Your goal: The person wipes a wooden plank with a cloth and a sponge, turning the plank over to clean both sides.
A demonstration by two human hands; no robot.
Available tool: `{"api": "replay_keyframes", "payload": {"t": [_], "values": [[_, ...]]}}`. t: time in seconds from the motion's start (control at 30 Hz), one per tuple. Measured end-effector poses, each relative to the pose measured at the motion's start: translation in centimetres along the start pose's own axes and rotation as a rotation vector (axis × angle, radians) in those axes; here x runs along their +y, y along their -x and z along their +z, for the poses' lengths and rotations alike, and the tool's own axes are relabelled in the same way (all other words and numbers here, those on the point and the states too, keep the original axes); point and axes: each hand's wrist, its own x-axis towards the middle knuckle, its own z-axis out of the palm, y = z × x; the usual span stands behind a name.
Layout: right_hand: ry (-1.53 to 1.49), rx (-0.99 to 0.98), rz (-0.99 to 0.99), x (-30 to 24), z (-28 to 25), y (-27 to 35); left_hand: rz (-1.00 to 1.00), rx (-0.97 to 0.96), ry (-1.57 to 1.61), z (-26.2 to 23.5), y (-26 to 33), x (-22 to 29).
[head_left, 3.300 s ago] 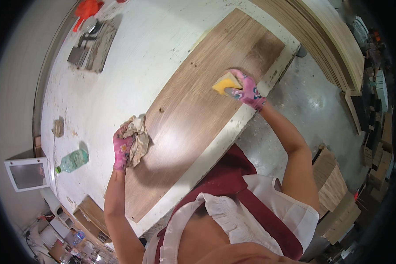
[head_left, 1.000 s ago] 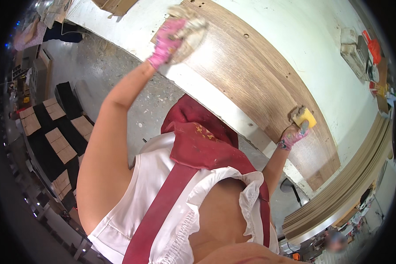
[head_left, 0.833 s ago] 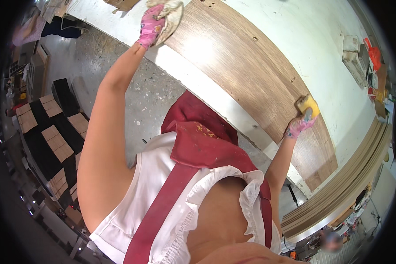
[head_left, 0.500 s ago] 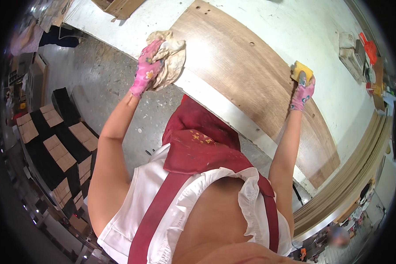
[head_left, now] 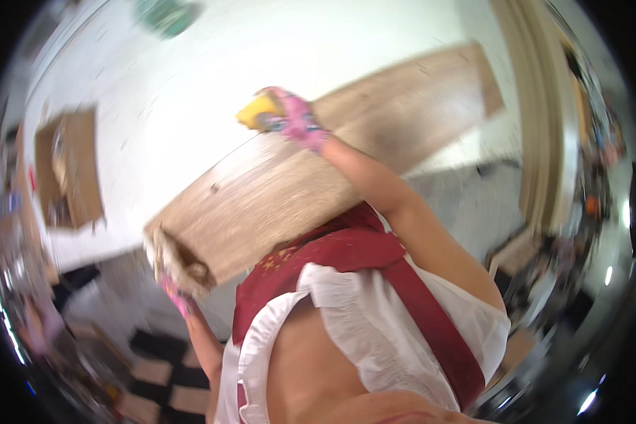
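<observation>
A long wood-grain board (head_left: 261, 201) with one curved edge and small holes lies on the white tabletop (head_left: 191, 92). My right hand (head_left: 298, 121), in a pink patterned glove, is closed round a yellow sponge (head_left: 258, 113) at the board's far edge. At the board's left end, my left hand (head_left: 179, 295), gloved in pink too, grips a crumpled cream cloth (head_left: 168, 258). The cloth rests against the board's corner and hides most of the left fingers. Motion blurs much of the picture.
On the table's left stands an open cardboard box (head_left: 69, 169). A greenish rounded thing (head_left: 165, 15), too blurred to name, is at the far edge. Stacked long panels (head_left: 537, 106) border the right side. Black and tan stacks (head_left: 152, 371) are on the floor at lower left.
The view has swung round, so the board now slants the other way. My right hand with the sponge has moved left along the far edge; my left hand holds the cloth at the board's left end.
</observation>
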Motion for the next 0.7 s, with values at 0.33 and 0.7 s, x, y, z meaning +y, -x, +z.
{"api": "replay_keyframes", "payload": {"t": [0.33,0.7], "values": [[0.461,0.298,0.154,3.9,-13.0,-0.3,0.251,0.168,-0.134,1.4,0.0,2.3],[0.714,1.084,-0.620,-1.5,-30.5,1.1,0.775,0.006,-0.071,11.3,-5.5,14.7]]}}
